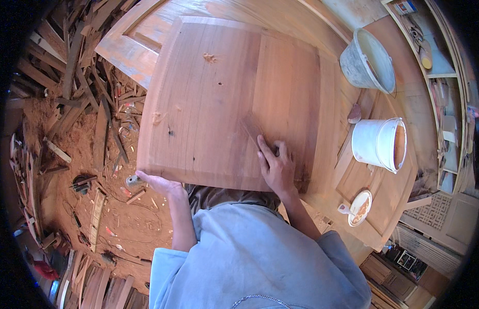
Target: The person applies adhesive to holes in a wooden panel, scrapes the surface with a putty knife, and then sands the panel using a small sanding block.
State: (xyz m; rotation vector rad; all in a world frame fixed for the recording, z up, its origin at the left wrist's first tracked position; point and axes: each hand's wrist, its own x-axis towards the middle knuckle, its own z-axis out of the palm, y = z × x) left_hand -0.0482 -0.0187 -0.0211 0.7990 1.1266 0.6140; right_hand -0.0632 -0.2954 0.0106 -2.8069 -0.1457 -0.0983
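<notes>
A large reddish-brown wooden panel (219, 98) with bevelled edges lies on a wooden workbench (383, 206) in front of me. My left hand (159, 183) grips the panel's near left corner from below. My right hand (275, 165) presses flat on the panel near its front edge, holding down a dark brown piece of sandpaper (252, 129) under the fingertips. A dark knot hole (170, 132) shows on the panel's left part, and a small chipped spot (209, 58) sits near the far edge.
A grey metal bucket (368, 62) and a white plastic bucket (378, 144) stand on the bench at right, with a small round dish of brown paste (359, 207) near the front. Wood offcuts (80, 92) and sawdust cover the floor at left. Shelves (445, 103) line the far right.
</notes>
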